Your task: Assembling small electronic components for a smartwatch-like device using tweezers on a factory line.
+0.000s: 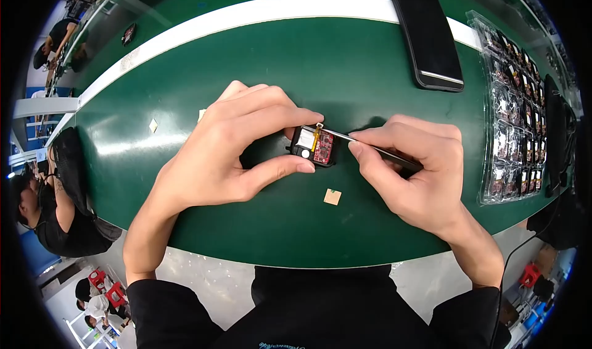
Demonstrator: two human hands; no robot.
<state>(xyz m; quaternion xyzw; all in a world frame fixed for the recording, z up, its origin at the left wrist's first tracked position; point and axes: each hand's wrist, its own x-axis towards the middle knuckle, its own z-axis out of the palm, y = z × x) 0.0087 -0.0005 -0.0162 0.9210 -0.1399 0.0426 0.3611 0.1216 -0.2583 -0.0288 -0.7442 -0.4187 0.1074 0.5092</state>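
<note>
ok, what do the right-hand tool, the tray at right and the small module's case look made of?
Tool: tip likely polished metal, from its silvery glint; dark handle could be plastic or coated metal.
Tray: probably glossy clear plastic; see-through, with highlights along its edges.
Module case: black, perhaps plastic; too small to judge finish.

Broad green tabletop (265,238) looks smooth and glossy, clear rectangular plastic tray (488,191) shiny, slim black-handled tool (339,135) metallic toward its tip, small tan square (332,197) matt, papery.

Head-worn fisheye cam looks dn on green bench (277,232), from close abv.
</note>
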